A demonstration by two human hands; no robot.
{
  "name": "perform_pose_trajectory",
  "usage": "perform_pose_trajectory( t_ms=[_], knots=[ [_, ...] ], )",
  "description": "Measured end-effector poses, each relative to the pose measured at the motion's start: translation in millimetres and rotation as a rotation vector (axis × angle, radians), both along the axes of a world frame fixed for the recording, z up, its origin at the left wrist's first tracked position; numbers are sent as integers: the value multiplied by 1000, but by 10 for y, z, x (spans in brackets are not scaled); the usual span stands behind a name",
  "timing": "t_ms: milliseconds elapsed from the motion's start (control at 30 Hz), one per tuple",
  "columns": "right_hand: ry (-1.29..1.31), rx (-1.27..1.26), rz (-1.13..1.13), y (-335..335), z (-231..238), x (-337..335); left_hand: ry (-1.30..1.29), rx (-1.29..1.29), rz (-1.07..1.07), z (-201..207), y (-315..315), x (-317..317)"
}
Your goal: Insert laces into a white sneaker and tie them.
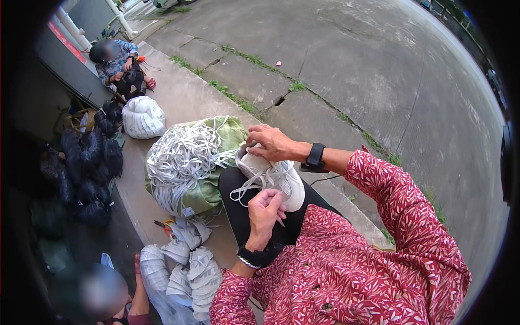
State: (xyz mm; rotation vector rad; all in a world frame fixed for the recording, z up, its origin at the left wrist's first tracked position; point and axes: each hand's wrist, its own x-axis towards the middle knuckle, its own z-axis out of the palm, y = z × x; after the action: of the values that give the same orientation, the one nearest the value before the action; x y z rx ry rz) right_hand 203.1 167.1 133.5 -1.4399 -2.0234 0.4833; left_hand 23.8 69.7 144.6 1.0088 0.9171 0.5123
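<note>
A white sneaker [293,187] rests on my dark-trousered thigh, its toe toward my body. My right hand [271,142] is closed on the heel end, its fingers at the shoe's opening. White shoelace [246,189] loops loosely over the side of the shoe. Beside the toe, my left hand [264,214] pinches a shoelace, with a short white end showing below the fingers. Against my knee stands a green woven sack [230,132], heaped with a tangled pile of white laces [184,157].
Stacked white shoe pieces [203,273] lie on the ground beside orange-handled scissors [163,226]. A white sack [143,117] and black bags [89,157] stand farther off. One person [116,65] sits at the far left, another [138,298] at the lower left. A concrete ledge [184,92] borders the yard.
</note>
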Motion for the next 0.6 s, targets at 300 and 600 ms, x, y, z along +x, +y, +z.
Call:
perform_pose_trajectory(
  t_ms=[300, 600],
  knots=[
    [402, -79, -4, -279, -372, 44, 789, 1305, 101, -18, 687, 135],
    [510, 36, -59, -332, -484, 59, 851, 1427, -165, -67, 815, 176]
  ],
)
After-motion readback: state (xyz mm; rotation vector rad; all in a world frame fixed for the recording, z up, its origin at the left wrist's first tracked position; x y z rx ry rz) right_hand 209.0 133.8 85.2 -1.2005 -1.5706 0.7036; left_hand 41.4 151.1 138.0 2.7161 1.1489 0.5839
